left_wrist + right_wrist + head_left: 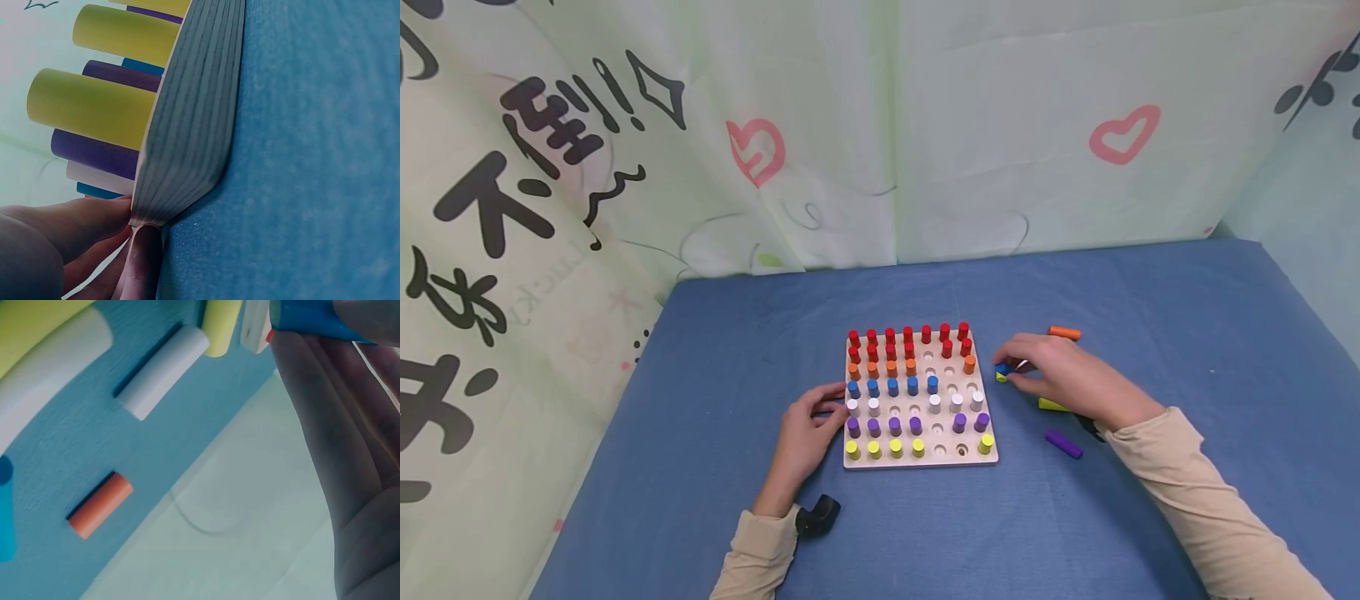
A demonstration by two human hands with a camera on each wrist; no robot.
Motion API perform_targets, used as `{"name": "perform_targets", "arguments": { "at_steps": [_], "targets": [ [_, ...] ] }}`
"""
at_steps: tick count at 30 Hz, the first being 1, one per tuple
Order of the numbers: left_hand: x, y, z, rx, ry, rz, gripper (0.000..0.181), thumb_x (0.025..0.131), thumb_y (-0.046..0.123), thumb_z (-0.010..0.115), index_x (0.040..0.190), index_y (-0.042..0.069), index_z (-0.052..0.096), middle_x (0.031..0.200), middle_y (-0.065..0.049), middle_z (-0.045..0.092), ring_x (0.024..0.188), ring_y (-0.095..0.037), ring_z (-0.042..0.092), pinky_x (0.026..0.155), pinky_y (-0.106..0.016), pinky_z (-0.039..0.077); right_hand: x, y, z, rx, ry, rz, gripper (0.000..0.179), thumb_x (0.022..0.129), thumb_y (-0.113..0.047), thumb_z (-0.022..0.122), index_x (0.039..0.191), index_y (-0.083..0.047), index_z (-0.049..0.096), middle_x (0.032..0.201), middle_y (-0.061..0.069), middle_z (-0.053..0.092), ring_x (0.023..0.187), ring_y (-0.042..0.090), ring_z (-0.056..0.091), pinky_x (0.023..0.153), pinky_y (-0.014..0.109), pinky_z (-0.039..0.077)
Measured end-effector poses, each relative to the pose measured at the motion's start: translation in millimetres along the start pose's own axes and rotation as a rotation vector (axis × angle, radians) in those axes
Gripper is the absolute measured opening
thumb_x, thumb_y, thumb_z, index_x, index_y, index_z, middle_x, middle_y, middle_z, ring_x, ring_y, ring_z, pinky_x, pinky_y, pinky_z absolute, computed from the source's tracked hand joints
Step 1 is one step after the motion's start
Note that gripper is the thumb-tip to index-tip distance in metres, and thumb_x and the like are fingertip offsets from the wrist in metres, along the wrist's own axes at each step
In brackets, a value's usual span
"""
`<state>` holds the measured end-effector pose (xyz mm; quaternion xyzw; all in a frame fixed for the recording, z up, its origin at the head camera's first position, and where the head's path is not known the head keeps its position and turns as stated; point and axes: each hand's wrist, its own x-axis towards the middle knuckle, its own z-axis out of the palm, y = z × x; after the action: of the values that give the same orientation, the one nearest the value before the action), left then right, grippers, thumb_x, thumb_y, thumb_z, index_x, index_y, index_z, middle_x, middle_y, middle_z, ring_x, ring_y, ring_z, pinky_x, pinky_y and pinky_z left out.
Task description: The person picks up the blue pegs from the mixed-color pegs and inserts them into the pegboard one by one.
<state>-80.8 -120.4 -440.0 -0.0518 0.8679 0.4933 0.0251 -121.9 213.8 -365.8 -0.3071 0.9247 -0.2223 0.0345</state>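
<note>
A square wooden pegboard [887,464] carries rows of red, orange, blue, white, purple and yellow pegs, with some holes bare. My left hand [805,433] grips the board's left edge; in the left wrist view its fingers [94,225] pinch the corner beside the yellow and purple pegs. Just off the board's right side, my right hand [1060,371] pinches a blue peg [306,315] between thumb and fingers. A yellow peg [1002,378] lies right under that blue one in the head view.
Loose pegs lie on the blue cloth around my right hand: an orange peg [1064,332] behind it, a yellow peg [1052,405] and a purple peg [1063,444] in front. The right wrist view also shows a white peg [164,372]. A printed curtain [970,200] hangs behind the table.
</note>
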Motion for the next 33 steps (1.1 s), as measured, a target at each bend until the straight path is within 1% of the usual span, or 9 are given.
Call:
{"name": "perform_targets", "arguments": {
  "at_steps": [12,22,28,33],
  "targets": [
    [-0.2,0.9,-0.8,-0.002,-0.004,-0.002,0.036,0.086,0.019,0.066,0.121,0.019,0.059,0.114,0.003,0.060,0.091,-0.012,0.059,0.078,-0.028,0.052,6.9,-10.8,1.4,0.049,0.002,-0.022,0.024,0.078,0.001,0.069,0.100,-0.009,0.065,0.096,-0.003,0.063,0.087,0.011,0.062,0.076,0.031,0.052],
    [0.0,0.7,-0.5,-0.006,-0.005,-0.006,0.036,0.086,0.019,0.066,0.121,0.019,0.059,0.114,0.003,0.060,0.091,-0.012,0.059,0.077,-0.028,0.052,10.6,-15.9,4.2,0.030,0.010,-0.050,0.024,0.078,-0.002,0.070,0.100,-0.010,0.065,0.096,-0.005,0.062,0.087,0.009,0.061,0.076,0.030,0.052],
    [-0.1,0.5,-0.3,-0.003,-0.001,-0.004,0.036,0.086,0.019,0.066,0.121,0.019,0.060,0.113,0.002,0.060,0.091,-0.012,0.058,0.077,-0.027,0.052,13.5,-19.1,5.5,0.044,0.000,-0.042,0.023,0.078,-0.004,0.070,0.099,-0.013,0.066,0.096,-0.008,0.061,0.086,0.007,0.059,0.075,0.029,0.052],
    [-0.3,0.5,-0.3,-0.003,-0.001,-0.002,0.036,0.086,0.019,0.066,0.121,0.019,0.059,0.113,0.002,0.060,0.091,-0.012,0.059,0.077,-0.027,0.052,15.9,-21.0,6.8,0.054,0.007,-0.064,0.022,0.079,-0.003,0.069,0.098,-0.014,0.066,0.095,-0.008,0.061,0.084,0.006,0.057,0.073,0.027,0.051]
  ]
}}
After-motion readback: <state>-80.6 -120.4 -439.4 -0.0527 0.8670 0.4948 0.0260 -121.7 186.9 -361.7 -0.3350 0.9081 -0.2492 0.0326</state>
